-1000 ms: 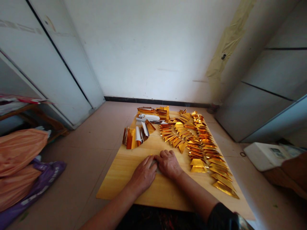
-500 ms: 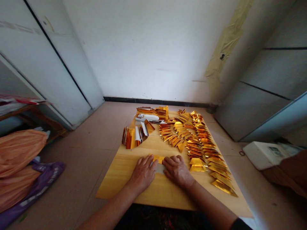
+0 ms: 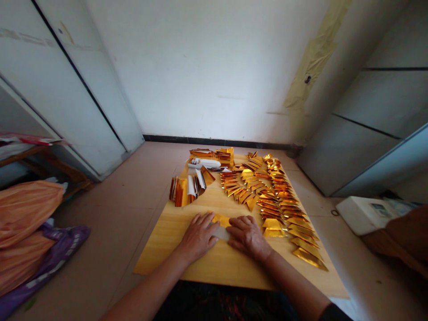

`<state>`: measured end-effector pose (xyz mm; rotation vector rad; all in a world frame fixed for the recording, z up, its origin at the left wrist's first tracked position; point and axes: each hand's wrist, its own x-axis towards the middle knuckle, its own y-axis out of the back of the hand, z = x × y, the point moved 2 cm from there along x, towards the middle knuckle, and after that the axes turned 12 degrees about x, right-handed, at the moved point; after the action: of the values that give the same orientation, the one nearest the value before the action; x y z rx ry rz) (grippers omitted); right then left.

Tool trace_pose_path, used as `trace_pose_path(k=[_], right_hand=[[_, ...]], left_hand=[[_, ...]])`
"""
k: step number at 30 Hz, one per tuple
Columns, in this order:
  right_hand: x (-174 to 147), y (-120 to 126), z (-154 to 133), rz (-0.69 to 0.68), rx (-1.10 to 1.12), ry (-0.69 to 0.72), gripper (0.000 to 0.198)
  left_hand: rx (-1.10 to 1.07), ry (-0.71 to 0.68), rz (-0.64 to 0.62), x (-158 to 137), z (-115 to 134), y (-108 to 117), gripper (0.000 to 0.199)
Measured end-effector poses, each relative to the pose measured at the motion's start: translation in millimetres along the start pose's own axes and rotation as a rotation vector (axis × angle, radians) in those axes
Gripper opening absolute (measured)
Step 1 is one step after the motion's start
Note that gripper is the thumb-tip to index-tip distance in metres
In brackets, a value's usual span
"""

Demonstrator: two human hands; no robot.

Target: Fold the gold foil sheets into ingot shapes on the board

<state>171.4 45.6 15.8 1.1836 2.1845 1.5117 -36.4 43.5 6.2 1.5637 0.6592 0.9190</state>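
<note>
A sheet of gold foil paper [image 3: 220, 232] with a pale grey-white underside lies on the wooden board in front of me, its gold far edge folded over. My left hand [image 3: 199, 237] lies flat over its left side, fingers stretched out. On the right side rests my right hand [image 3: 249, 236], fingers extended and slightly bent, pressing down. Parts of the sheet are hidden under both hands. To the right stand rows of folded gold foil pieces [image 3: 276, 228], overlapping one another. Unfolded gold sheets [image 3: 182, 192] stand curled in a fan at the left.
More foil stacks [image 3: 224, 156] and a white packet [image 3: 205, 163] sit at the board's far end. The wooden board [image 3: 160, 254] ends close to my lap. Orange and purple bags [image 3: 63, 245] lie on the floor at left, a white box [image 3: 356, 216] at right.
The sheet has turned slightly askew between my hands, and its folded gold edge has shifted. My left hand has moved a little, its fingers now more spread.
</note>
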Motion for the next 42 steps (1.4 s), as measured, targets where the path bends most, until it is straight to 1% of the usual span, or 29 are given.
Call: trace_pose_path(k=[3, 5, 8, 10, 12, 15, 16, 20, 24, 27, 31, 33, 38, 42], right_hand=[[3.2, -5.7, 1.2, 0.04, -0.02, 0.009, 0.019], [5.8, -9.2, 1.5, 0.051, -0.024, 0.021, 0.017], [8.5, -11.0, 2.5, 0.058, 0.003, 0.024, 0.018], [9.2, -9.7, 3.9, 0.063, 0.047, 0.005, 0.017], [9.2, -7.6, 5.6, 0.055, 0.101, -0.017, 0.015], [9.0, -5.7, 7.1, 0.014, 0.156, -0.044, 0.031], [9.1, -5.7, 7.3, 0.005, 0.164, -0.056, 0.034], [11.1, -8.3, 7.4, 0.029, 0.16, -0.107, 0.021], [14.2, -10.3, 7.6, 0.057, 0.168, -0.112, 0.013], [14.9, -7.6, 8.2, 0.065, 0.195, -0.108, 0.014], [13.1, 0.0, 8.0, 0.01, 0.217, -0.085, 0.025], [12.0, 2.9, 7.6, -0.012, 0.215, -0.078, 0.027], [13.7, 1.1, 6.1, 0.039, 0.201, -0.109, 0.011], [18.3, -6.0, 2.4, 0.081, 0.152, -0.197, 0.012]], left_hand=[[-0.028, -0.021, 0.015, 3.1, 0.3, 5.1, 0.04], [-0.052, -0.025, 0.023, 4.6, 2.6, 10.9, 0.04], [-0.119, -0.032, -0.019, 5.8, 6.7, 17.9, 0.05], [-0.155, -0.033, -0.057, 6.3, 8.3, 19.0, 0.053], [-0.167, -0.024, -0.072, 6.5, 8.7, 17.6, 0.048], [-0.158, -0.012, -0.061, 6.3, 8.7, 13.2, 0.042], [-0.153, -0.01, -0.055, 6.1, 8.9, 11.8, 0.041], [-0.131, -0.012, -0.021, 4.5, 11.7, 8.6, 0.037], [-0.053, -0.004, 0.009, 3.0, 18.4, 7.5, 0.021], [0.035, 0.03, 0.032, 2.2, 23.7, 6.0, 0.01], [0.071, 0.079, 0.102, 1.2, 27.8, 3.6, 0.012], [0.051, 0.109, 0.107, 1.0, 28.5, 2.5, 0.012], [0.006, 0.169, 0.079, 2.0, 30.4, 3.4, 0.011], [-0.029, 0.185, 0.073, 2.0, 31.3, 4.9, 0.011]])
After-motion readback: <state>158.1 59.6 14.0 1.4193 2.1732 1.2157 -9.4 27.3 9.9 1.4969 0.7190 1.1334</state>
